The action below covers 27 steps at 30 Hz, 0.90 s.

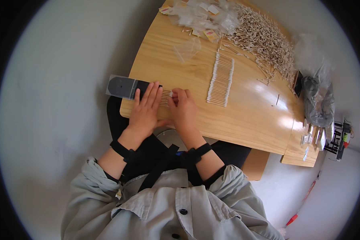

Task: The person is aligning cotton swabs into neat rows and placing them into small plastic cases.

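At the table's left edge my left hand [145, 110] lies flat, fingers stretched out over a black flat piece [142, 85] with a clear plastic sleeve [122, 86] around its rounded end. A short row of cotton swabs [164, 101] sticks out from beside that hand toward the right. My right hand [183, 108] has its fingers curled and closed at the white tips of these swabs. How many its fingertips touch is hidden. Farther right, a neat column of cotton swabs [220, 80] lies side by side on the wooden table.
A large loose heap of cotton swabs [264, 42] covers the far right of the table [168, 64]. Clear plastic bags [204, 16] with small labels lie at the back, and one flat bag [187, 49] lies nearer. A grey plastic bag [318, 100] sits at the right edge.
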Each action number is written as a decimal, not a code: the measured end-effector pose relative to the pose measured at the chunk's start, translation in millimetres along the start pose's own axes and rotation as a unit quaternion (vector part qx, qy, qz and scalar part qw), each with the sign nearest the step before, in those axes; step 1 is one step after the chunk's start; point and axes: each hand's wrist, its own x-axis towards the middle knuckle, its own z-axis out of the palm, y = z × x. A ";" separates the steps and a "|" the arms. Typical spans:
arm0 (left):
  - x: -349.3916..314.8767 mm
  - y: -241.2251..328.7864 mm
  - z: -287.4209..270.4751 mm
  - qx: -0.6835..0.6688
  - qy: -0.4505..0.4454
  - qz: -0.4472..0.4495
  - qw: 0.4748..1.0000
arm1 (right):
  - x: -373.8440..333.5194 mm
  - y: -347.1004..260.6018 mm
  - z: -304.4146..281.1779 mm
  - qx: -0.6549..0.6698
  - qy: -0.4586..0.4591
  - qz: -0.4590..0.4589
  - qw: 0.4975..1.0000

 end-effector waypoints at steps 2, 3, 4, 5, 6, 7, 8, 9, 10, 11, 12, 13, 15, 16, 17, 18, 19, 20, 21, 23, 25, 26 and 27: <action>-1.0 -11.9 -1.9 -0.004 0.021 0.020 1.000 | 8.5 -2.6 5.7 0.062 -0.008 0.001 0.998; -1.5 -15.0 -2.8 -0.008 0.022 0.016 1.000 | 11.3 -6.9 4.8 0.059 -0.013 -0.001 0.998; -2.2 -17.8 -4.1 0.005 0.025 0.025 0.999 | 14.3 -10.4 2.0 0.046 0.019 0.017 0.999; -3.2 -20.9 -5.0 0.017 0.027 0.033 0.999 | 16.8 -14.6 2.0 0.032 0.051 0.035 0.998; -1.9 -22.1 -5.7 0.014 0.029 0.032 0.999 | 19.4 -13.2 4.5 0.028 0.050 0.033 0.998; -0.9 -23.6 -6.3 0.018 0.027 0.036 0.999 | 22.5 -11.4 8.4 -0.022 0.091 -0.017 0.995; -0.4 -24.7 -6.3 0.022 0.026 0.039 0.999 | 23.9 -10.3 12.1 -0.072 0.131 -0.067 0.987; -0.1 -26.3 -5.5 0.020 0.027 0.038 0.999 | 23.9 -11.3 17.7 -0.074 0.130 -0.068 0.986; 0.4 -26.5 -4.1 0.030 0.025 0.036 0.999 | 23.6 -12.9 24.5 -0.065 0.131 -0.076 0.986; 0.7 -26.2 -2.9 0.039 0.023 0.033 0.998 | 23.2 -15.0 31.9 -0.056 0.131 -0.084 0.986; 0.9 -25.6 -2.5 0.040 0.022 0.030 0.999 | 22.8 -22.3 40.4 -0.053 0.128 -0.085 0.987; 0.8 -24.4 -2.0 0.031 0.016 0.023 0.999 | 20.9 -30.4 49.4 0.108 0.151 -0.019 0.982; 0.2 -23.6 0.5 0.019 0.013 0.012 1.000 | 17.8 -39.0 55.3 0.264 0.164 0.046 0.949; -0.2 -23.6 2.9 0.015 0.014 0.003 1.000 | 15.5 -41.1 55.2 0.276 0.146 0.047 0.949; -0.6 -25.0 4.0 0.011 0.014 -0.007 1.000 | 15.3 -42.7 55.5 0.288 0.128 0.048 0.948; -0.3 -25.2 2.4 0.008 0.017 -0.008 1.000 | 16.0 -39.3 55.1 0.285 0.127 0.046 0.949; 0.0 -25.4 -0.3 -0.006 0.014 0.001 1.000 | 16.9 -35.5 54.2 0.304 0.120 0.051 0.944; 0.4 -25.5 -2.6 -0.021 0.012 0.010 1.000 | 17.6 -31.4 52.8 0.322 0.113 0.057 0.938; -0.7 -27.1 -3.4 -0.023 0.013 0.006 1.000 | 17.6 -31.3 51.2 0.321 0.109 0.057 0.939; -1.9 -30.7 -4.5 -0.030 0.013 0.004 0.999 | 17.6 -30.4 46.2 0.245 0.131 0.046 0.960; -2.5 -35.5 -5.8 -0.013 0.023 0.009 1.000 | 20.2 -26.5 40.4 0.123 0.136 0.017 0.983; -4.0 -37.4 -5.7 0.005 0.033 0.018 0.999 | 21.6 -25.7 40.5 -0.001 0.141 -0.014 0.990; -3.3 -37.7 -5.4 0.004 0.034 0.019 0.999 | 24.5 -24.5 41.7 -0.002 0.143 -0.014 0.990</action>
